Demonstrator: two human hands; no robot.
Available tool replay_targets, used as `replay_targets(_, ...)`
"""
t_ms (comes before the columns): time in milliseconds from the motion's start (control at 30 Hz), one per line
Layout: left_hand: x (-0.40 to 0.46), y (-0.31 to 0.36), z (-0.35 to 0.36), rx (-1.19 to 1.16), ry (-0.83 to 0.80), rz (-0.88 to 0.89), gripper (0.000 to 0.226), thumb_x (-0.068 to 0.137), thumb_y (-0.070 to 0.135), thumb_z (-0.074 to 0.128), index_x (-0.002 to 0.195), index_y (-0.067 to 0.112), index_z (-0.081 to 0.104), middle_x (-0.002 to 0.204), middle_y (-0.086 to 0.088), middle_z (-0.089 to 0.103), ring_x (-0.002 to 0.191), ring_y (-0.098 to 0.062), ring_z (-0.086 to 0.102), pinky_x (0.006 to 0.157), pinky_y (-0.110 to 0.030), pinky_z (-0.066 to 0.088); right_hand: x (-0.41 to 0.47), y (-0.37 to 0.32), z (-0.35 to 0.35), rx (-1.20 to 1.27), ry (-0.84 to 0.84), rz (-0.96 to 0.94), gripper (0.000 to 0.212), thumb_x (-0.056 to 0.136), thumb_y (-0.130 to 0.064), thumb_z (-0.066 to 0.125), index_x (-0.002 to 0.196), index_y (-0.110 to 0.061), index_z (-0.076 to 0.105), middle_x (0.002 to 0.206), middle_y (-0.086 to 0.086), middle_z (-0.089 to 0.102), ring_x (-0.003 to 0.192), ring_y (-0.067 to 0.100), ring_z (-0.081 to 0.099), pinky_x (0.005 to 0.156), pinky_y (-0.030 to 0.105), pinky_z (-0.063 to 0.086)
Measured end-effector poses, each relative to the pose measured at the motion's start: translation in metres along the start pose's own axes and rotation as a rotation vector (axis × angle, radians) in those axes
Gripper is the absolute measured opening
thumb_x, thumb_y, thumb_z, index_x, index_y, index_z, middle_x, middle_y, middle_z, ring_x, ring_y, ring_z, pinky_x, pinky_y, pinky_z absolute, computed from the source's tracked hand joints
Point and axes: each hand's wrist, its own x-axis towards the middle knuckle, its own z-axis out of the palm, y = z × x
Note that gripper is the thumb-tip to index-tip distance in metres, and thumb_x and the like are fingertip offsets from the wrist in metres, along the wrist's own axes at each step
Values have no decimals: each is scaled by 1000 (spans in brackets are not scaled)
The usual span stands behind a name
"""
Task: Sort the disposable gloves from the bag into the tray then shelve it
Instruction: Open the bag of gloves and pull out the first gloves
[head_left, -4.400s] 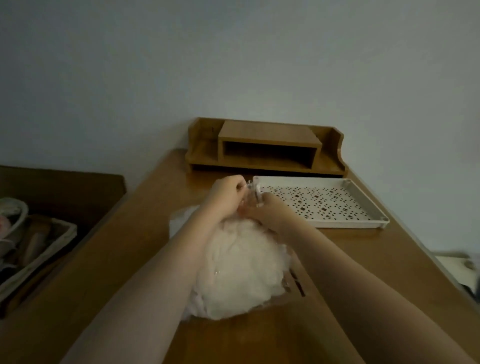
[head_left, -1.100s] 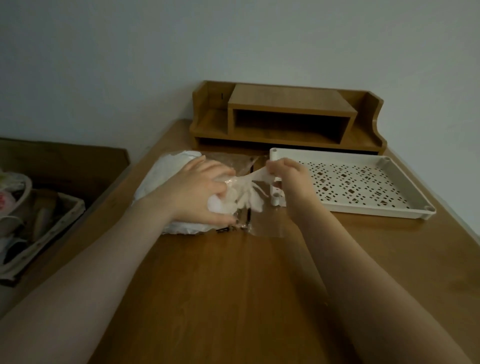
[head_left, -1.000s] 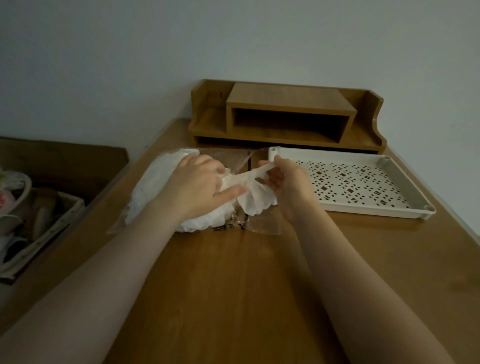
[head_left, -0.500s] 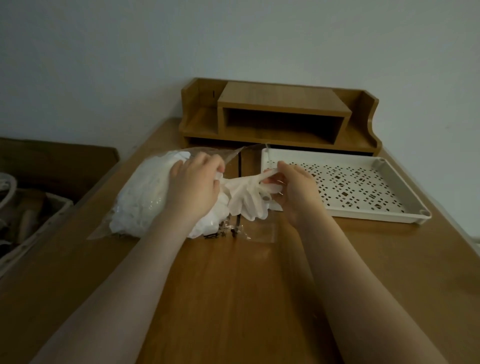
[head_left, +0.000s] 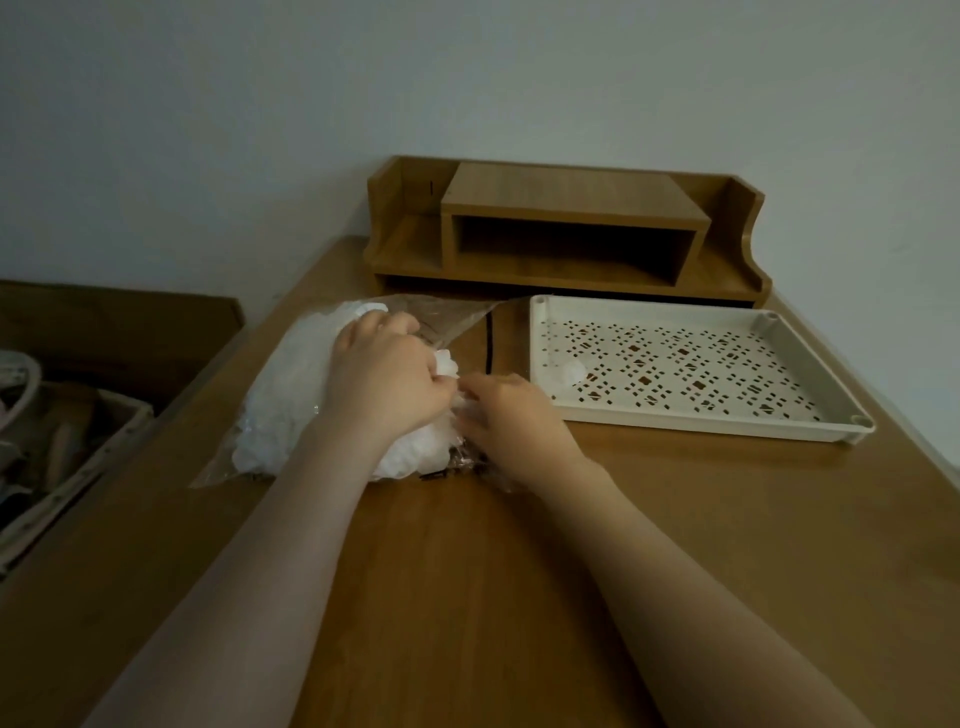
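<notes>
Wooden desk (head_left: 467, 597) against a plain wall: left hand (head_left: 384, 379) presses the clear bag (head_left: 291, 410) of thin, limp, clingy gloves (head_left: 448, 368), right hand (head_left: 506, 415) pinching one at the mouth, best drawn singly toward the tray (head_left: 680, 418).

Bag (head_left: 291, 395) left of tray (head_left: 691, 423) on desk (head_left: 493, 597), shelf (head_left: 566, 234) behind

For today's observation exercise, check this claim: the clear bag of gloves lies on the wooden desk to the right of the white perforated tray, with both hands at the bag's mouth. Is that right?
Not quite. The head view shows the bag of gloves to the left of the white tray, not the right. The rest holds: it lies on the wooden desk, with the left hand and right hand at its mouth.
</notes>
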Motion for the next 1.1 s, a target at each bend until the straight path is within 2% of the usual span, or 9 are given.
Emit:
replay_targets(133,-1,1,2,56,-16,-121,54,84,63,47,98,19,75,150,2,35,142,-27,12,114,-44,10,2,7,-2,4,-53,130,22,87,-11,64,109,-10,65,103,6,65,98,19,58,86,30,50)
replay_targets(300,-2,0,-1,95,-83,-135,52,79,66,55,101,23,73,157,-1,20,144,-32,-1,115,-46,5,4,9,-36,426,137,272,21,93,-22,58,79,-8,65,67,-1,59,51,4,44,47,8,37)
replay_targets(500,-3,10,2,-48,50,-26,45,81,54,63,110,20,61,148,-3,33,142,-29,8,113,-44,12,0,12,-53,1071,197,511,28,100,-18,44,93,2,61,75,7,63,72,18,58,65,24,51)
replay_targets(600,-1,14,5,-170,90,75,43,85,48,60,122,26,54,146,1,35,142,-25,10,112,-43,16,2,4,-57,1456,181,490,30,103,-16,34,81,-4,51,62,6,58,64,18,63,67,25,57)
replay_targets(667,-2,14,6,-97,49,68,36,88,49,57,118,30,60,149,1,31,142,-26,7,113,-44,12,4,3,-56,1353,208,450,30,103,-15,34,77,-7,47,55,3,51,57,18,57,64,29,54)
replay_targets(733,-3,14,5,-24,-4,23,32,88,51,55,110,30,65,150,0,29,143,-28,4,114,-44,8,3,5,-54,894,245,381,28,101,-15,37,79,-6,53,59,2,52,58,17,53,61,29,48)
replay_targets(900,-4,14,7,56,-10,-17,36,86,47,57,117,28,63,147,0,34,142,-30,5,114,-46,6,6,15,-31,-29,-22,172,28,91,-32,59,111,-13,63,106,1,56,91,14,55,72,17,36)
replay_targets(1033,-3,12,6,-11,63,48,29,87,37,61,113,25,60,142,1,37,142,-27,10,114,-45,9,7,19,-29,-7,98,231,17,94,-16,54,94,-10,70,92,5,63,74,15,57,63,18,41)
replay_targets(1100,-2,8,5,-131,170,241,22,85,18,64,107,20,59,143,-4,38,142,-29,15,114,-49,15,7,18,-36,185,143,238,17,93,-20,57,89,-11,70,84,4,65,67,12,56,56,13,42)
